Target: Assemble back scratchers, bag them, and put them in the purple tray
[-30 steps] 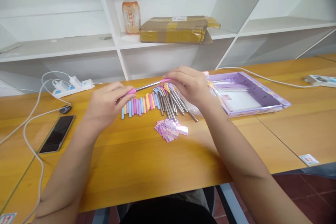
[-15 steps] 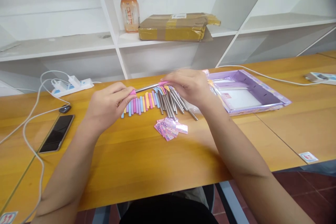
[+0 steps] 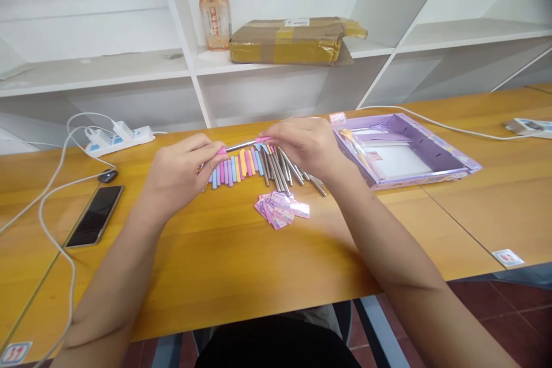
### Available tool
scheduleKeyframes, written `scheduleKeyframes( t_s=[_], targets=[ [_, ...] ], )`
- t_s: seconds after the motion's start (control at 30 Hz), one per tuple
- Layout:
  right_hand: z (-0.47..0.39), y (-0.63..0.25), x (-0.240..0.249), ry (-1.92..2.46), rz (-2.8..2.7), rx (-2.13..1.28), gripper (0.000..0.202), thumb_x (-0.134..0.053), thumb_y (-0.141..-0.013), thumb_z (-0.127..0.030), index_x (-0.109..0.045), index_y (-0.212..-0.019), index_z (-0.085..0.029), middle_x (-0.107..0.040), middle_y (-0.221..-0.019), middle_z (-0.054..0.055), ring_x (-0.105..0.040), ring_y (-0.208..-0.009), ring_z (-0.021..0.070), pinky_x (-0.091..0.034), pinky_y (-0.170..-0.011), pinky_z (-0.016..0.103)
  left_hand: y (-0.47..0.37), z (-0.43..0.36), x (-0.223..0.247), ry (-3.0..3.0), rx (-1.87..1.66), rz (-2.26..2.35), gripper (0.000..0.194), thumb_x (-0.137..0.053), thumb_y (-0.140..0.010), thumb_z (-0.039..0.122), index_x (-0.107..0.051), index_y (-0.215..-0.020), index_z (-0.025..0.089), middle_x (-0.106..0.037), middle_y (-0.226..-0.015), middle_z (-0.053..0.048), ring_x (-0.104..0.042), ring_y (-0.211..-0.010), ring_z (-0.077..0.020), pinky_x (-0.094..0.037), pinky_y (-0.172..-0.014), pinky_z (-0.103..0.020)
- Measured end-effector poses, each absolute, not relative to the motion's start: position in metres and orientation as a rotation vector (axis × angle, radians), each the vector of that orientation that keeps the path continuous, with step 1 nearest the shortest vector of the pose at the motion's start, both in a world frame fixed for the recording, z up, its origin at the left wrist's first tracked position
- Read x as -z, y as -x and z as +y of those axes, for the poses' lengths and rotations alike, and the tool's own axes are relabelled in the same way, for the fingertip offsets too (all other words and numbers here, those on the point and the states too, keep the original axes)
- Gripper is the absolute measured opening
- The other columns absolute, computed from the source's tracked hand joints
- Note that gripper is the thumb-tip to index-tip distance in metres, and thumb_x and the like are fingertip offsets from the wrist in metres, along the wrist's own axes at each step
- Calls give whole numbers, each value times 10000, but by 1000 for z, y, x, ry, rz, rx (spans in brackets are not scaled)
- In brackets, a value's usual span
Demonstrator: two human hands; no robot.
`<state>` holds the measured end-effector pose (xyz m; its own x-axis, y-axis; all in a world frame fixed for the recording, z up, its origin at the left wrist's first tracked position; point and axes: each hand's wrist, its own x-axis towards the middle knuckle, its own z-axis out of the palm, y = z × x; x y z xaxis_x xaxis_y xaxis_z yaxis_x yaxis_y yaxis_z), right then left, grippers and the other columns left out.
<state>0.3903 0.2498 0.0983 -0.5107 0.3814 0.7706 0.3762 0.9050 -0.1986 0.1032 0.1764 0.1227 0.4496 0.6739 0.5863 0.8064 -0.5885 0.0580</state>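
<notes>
Between my hands stretches a thin silvery metal tube (image 3: pixel 241 145) with a pink piece at each end. My left hand (image 3: pixel 185 169) pinches the pink piece at the tube's left end. At the other end, the fingers of my right hand (image 3: pixel 302 141) close on the second pink piece, partly covering it. Just below the tube lies a row of pastel-coloured sticks (image 3: pixel 235 169). Several loose metal tubes (image 3: pixel 280 169) lie fanned beside my right hand, some with coloured tops. Nearer to me is a small pile of pink printed cards (image 3: pixel 280 210).
A purple open box (image 3: pixel 414 149) with bagged pieces sits at right. On the left are a phone (image 3: pixel 95 215), a power strip (image 3: pixel 121 141) and white cables (image 3: pixel 47 195). The shelf behind holds a drink bottle (image 3: pixel 215 17) and a taped carton (image 3: pixel 288 40).
My right hand has shifted slightly left, towards my left hand, and less of the metal tube shows between them. Both hands keep their hold, and the view has moved a little.
</notes>
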Motion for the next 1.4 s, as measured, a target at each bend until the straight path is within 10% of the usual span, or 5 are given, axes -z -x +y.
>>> scheduleKeyframes(
  t_s=[0.67,1.4],
  targets=[
    [242,-377,-91,569,-2215,219,257,-527,-1135,-335,-765,-1116,-239,-802,-949,42,-740,-859,194,-536,-770,328,-107,171,-129,2496,714,-1308,355,-487,-1126,412,-753,-969,237,-725,-898,-32,-666,-777,-174,-457,-692,-311],
    [236,-363,-98,700,-2233,435,234,-514,-1111,-180,-666,-938,-222,-713,-1007,63,-561,-863,214,-359,-771,369,-107,178,-112,2439,372,-1352,316,-485,-1103,288,-663,-1364,299,-724,-1083,-73,-697,-865,-233,-475,-688,-338]
  ],
)
